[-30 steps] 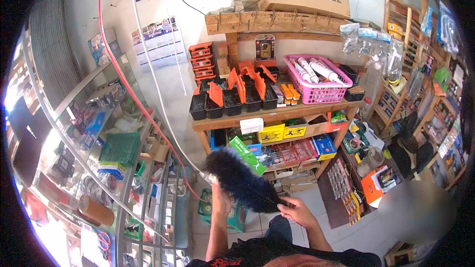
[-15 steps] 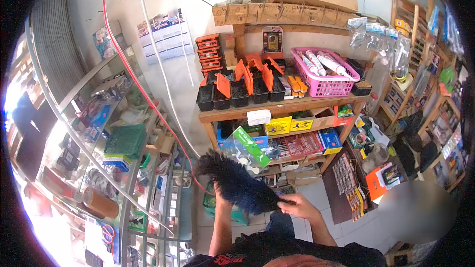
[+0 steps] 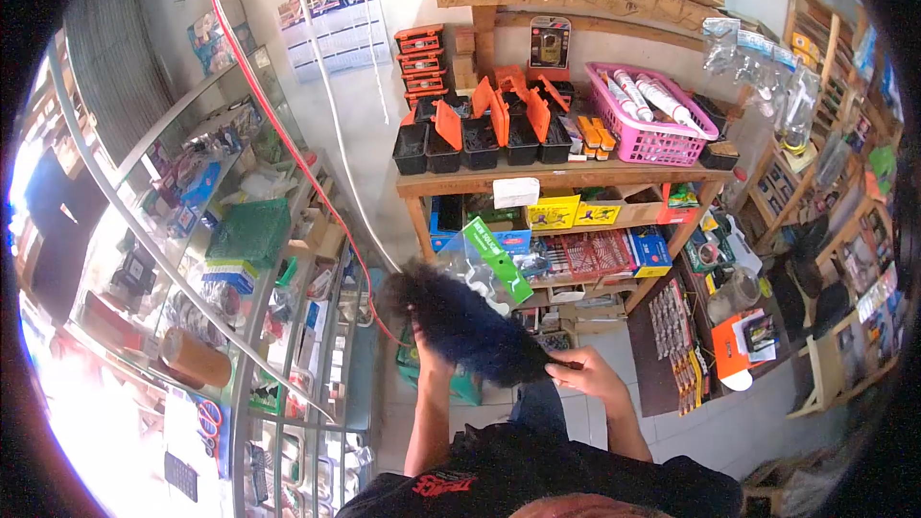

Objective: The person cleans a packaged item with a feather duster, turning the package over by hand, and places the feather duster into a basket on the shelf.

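Observation:
A dark feather duster (image 3: 475, 331) slants across the lower middle, its fluffy black-blue end toward the upper left and blurred. My right hand (image 3: 587, 376) is closed around its narrow handle end at the right. My left hand (image 3: 432, 355) touches the feathers from the left and below. Most of that hand's fingers are hidden by the feathers, so their grip cannot be made out. Just beyond the duster hangs a clear packet with a green header card (image 3: 499, 259), in front of the shelf.
Ahead stands a wooden shelf (image 3: 576, 173) with black bins with orange lids (image 3: 480, 144) and a pink basket (image 3: 662, 144) of white tubes. On my left is a glass display case (image 3: 254, 326). A red cable (image 3: 278, 125) and white cords hang down. A green stool (image 3: 460, 386) stands below.
The view has tilted a little, so the shelf sits further right. Both hands and the duster appear slightly higher, and the feathered end is more blurred.

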Available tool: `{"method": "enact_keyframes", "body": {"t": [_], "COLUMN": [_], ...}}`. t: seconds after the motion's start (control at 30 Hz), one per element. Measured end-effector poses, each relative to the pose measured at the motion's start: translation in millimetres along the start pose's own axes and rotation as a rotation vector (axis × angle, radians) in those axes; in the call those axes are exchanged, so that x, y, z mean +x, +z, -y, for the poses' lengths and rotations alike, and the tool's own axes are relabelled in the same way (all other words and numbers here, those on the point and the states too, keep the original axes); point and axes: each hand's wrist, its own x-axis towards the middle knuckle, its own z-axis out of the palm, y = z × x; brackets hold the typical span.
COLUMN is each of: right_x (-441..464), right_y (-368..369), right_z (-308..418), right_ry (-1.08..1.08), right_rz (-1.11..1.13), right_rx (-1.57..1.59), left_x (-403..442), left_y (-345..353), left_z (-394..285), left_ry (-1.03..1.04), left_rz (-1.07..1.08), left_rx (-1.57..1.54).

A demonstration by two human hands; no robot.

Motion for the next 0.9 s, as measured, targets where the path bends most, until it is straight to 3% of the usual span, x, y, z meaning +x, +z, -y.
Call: {"method": "enact_keyframes", "body": {"t": [0.03, 0.1, 0.13, 0.27, 0.3, 0.37, 0.43, 0.53, 0.57, 0.67, 0.8, 0.87, 0.9], "right_x": [1, 4, 4, -3, -3, 1, 0, -2, 0, 5, 1, 3, 4], "right_y": [-2, -2, -2, -7, -5, -5, -8, -10, -12, -22, -27, -25, -29], "right_z": [-4, -7, -9, 4, 1, -7, -10, 3, -3, -18, -10, -8, -14], "right_ry": [-0.025, -0.002, 0.012, 0.022, 0.019, 0.003, 0.019, 0.027, 0.003, -0.016, -0.008, -0.054, -0.014], "right_rz": [0.007, -0.038, -0.061, 0.046, -0.003, -0.055, -0.057, 0.018, -0.013, -0.060, -0.017, -0.074, -0.110], "right_rx": [-0.029, 0.135, 0.218, -0.093, -0.041, 0.032, 0.013, -0.126, -0.078, -0.026, -0.104, 0.001, 0.020], "left_x": [0, -1, -3, -8, -6, 13, -2, -7, -6, 0, 3, -11, -7], "left_y": [5, 14, 13, 19, 9, -38, 7, 31, 46, 10, 27, 79, 63], "left_z": [-1, -4, -5, -5, -2, 4, -7, -9, -9, -11, -8, -29, -27], "left_ry": [0.021, 0.048, 0.068, 0.040, 0.036, -0.067, 0.063, 0.031, 0.114, 0.047, 0.086, 0.151, 0.106], "left_rz": [0.025, -0.165, -0.134, -0.076, 0.011, 0.389, -0.101, -0.147, -0.269, 0.043, -0.047, -0.205, -0.112], "left_rx": [0.063, 0.209, 0.252, 0.055, 0.034, -0.392, 0.264, 0.030, 0.030, 0.162, -0.021, 0.344, 0.321]}}
